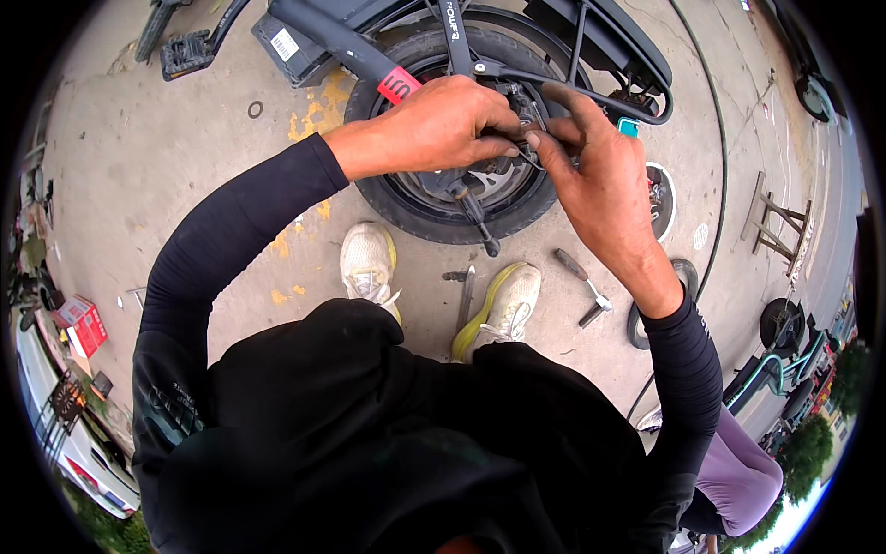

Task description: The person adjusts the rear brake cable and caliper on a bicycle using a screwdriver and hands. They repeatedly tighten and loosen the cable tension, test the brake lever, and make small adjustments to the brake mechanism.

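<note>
Head view: outdoors, concrete ground, worn yellow paint, road far right. Bike wheel just ahead of pale shoes. Left hand and right hand nearly meet over its middle, fingertips pinched; cannot tell whether either clamps a part. To the right: ratchet, round parts container, black hose. Purple-trousered person lower right; red box left.
</note>
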### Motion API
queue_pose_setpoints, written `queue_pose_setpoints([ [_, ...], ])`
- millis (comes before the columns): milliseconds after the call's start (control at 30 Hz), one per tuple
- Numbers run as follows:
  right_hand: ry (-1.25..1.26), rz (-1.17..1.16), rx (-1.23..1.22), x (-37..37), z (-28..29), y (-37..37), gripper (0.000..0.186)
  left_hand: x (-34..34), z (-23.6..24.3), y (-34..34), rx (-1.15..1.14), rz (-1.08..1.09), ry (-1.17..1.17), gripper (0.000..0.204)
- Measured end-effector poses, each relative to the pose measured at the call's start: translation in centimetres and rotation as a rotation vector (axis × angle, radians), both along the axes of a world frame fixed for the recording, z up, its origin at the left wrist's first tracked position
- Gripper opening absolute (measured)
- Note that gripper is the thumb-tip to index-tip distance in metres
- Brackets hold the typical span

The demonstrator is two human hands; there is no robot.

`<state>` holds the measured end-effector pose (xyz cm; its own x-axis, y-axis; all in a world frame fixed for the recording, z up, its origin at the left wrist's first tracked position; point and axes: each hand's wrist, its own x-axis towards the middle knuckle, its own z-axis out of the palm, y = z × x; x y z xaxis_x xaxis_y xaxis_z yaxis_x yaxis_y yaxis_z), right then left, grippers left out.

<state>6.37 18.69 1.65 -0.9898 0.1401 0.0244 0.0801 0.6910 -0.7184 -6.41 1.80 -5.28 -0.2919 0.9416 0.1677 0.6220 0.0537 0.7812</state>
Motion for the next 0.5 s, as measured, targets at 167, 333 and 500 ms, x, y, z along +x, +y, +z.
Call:
queue_pose_setpoints([
  [167,0.129,0.167,0.239,0.3,-0.8,-0.5,0.022,0.7,-0.3,-0.8,0.017,0.089,0.026,0.021],
  [333,0.374,0.416,0.480,3.4,-0.5,-2.0,0.032,3.3,-0.2,-2.5,0.134,0.119,0.218,0.039],
  [500,0.458,0.414,0.523,5.4,-1.9,-2.7,0.035,4.3,-0.5,-2.7,0.200,0.186,0.379,0.039],
])
